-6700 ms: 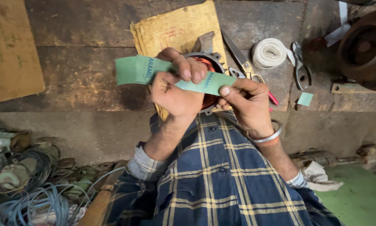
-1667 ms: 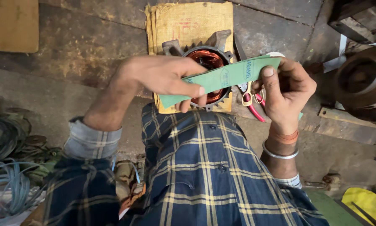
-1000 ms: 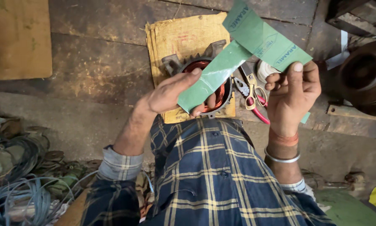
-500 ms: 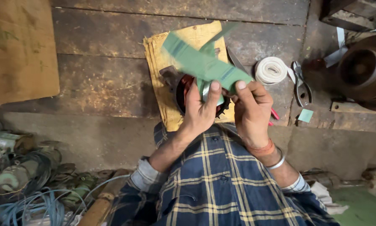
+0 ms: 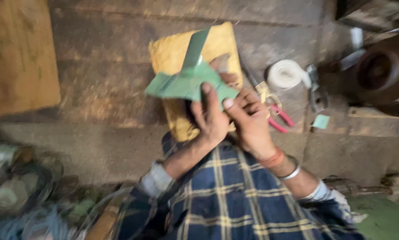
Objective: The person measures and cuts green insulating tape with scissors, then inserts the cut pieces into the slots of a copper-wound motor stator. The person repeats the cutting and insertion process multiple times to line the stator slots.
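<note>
we hold a folded green paper strip (image 5: pixel 186 82) up off the yellow cloth (image 5: pixel 172 53), which lies just beyond our hands, probably so both can work the crease. our left hand (image 5: pixel 210 120) closes its fingers on the strip's near edge; our right hand (image 5: pixel 250 122) pinches the right end. scissors (image 5: pixel 275 113) and a white tape roll (image 5: pixel 286 74) lie right of it.

motion-blurred green paper strip (image 5: pixel 186 82), wire tangle (image 5: pixel 26 195) cut off
</note>
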`<state>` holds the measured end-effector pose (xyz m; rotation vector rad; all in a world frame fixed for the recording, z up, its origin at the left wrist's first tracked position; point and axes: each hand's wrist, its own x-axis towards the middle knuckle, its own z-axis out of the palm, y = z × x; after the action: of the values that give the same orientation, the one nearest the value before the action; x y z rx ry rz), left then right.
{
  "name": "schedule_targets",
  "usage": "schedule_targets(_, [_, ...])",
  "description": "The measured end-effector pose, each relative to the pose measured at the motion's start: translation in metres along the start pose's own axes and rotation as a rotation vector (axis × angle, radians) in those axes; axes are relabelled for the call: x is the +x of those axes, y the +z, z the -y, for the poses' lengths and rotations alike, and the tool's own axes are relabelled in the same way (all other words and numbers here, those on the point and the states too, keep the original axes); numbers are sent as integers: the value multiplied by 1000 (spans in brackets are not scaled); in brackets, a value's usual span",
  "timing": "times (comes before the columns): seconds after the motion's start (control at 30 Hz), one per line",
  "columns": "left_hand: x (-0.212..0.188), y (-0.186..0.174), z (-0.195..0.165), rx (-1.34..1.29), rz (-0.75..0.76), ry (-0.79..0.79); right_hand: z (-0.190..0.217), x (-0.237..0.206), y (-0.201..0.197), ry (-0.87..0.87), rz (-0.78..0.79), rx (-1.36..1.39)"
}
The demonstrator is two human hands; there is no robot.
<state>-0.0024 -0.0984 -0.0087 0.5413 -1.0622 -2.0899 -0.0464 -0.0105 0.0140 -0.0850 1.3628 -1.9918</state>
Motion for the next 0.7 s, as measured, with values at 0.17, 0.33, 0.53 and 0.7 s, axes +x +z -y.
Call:
schedule_targets(0.17, [13, -2, -11, 4, 60, 10, 8, 6, 4, 72, 68, -65])
schedule_targets(0.33, [39, -12, -50, -364, 271, -26, 20, 5, -3, 15, 214, -134])
schedule_targets(0.53, [55, -13, -74, -375, 10, -50, 30, 6, -13, -62, -3, -282])
schedule_targets(0.7, [67, -9, -68, -425, -105, -33, 39, 4, -29, -113, 27, -370])
